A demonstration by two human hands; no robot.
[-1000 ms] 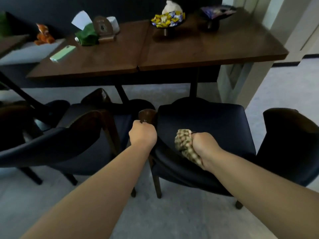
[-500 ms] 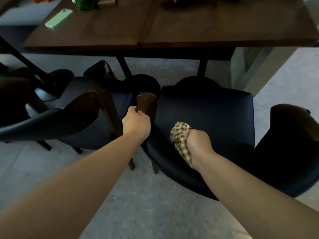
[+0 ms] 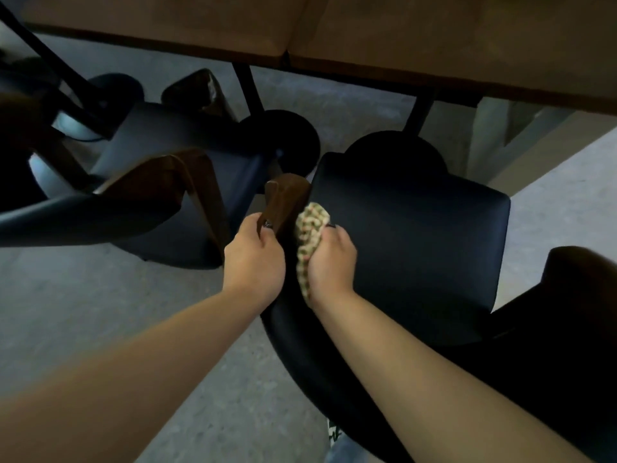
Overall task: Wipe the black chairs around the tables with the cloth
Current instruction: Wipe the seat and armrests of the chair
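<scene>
Grey floor (image 3: 83, 312) under the desk (image 3: 434, 38); my left hand (image 3: 255, 259) grips the black chair's (image 3: 410, 248) wooden armrest (image 3: 283, 198), right hand (image 3: 332, 262) clutches the checked cloth (image 3: 309, 235) against the seat's left edge.

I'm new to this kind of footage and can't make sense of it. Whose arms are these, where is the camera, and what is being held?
There is no machine here: a person wears a camera on the head, looking down at their own arms. The left hand grips the brown wooden armrest of a black chair. The right hand holds a bunched checked cloth against the chair beside that armrest. A wooden table runs along the top, and another black chair stands to the left.
</scene>
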